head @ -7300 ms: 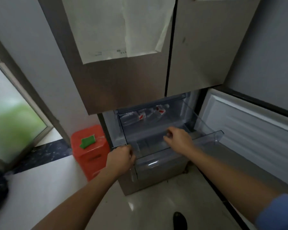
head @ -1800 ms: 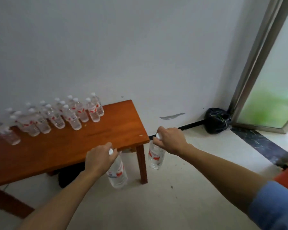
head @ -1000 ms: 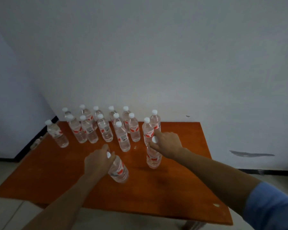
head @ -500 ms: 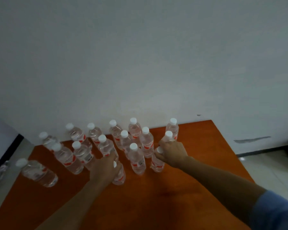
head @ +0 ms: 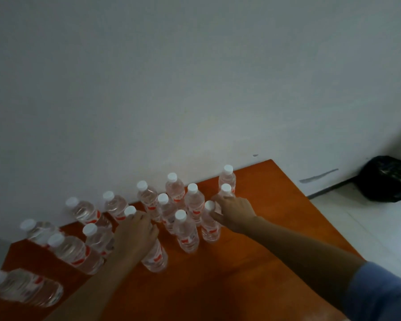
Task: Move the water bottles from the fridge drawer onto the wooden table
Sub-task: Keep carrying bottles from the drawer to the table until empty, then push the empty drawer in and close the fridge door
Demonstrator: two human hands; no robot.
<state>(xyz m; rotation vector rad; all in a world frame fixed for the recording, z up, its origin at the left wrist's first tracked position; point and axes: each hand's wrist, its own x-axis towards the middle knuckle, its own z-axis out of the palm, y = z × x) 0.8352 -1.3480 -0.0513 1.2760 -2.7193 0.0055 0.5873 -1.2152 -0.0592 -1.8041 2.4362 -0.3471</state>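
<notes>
I read this as the set-down step: two more bottles are being placed on the worktop (head: 252, 286), and both appear to stand on their bases, though I can't be sure all the weight is off my hands. The standing bottles (head: 193, 205) crowd in rows just beyond both hands and run off to the left of my left hand, hard against the wall; one stands between the hands.

My left hand (head: 134, 235) is curled down over the top of the left bottle (head: 154, 258), hiding its cap, with the body showing below the palm. My right hand (head: 234, 214) pinches the right bottle (head: 210, 224) at the neck, just under its white cap, fingers and thumb wrapped round.

Next I'd loosen both grips and lift straight up, because neighbours sit touching or just beside each hand and a sideways pull could topple them. Then I'd go back to the fridge drawer, which is out of view.
</notes>
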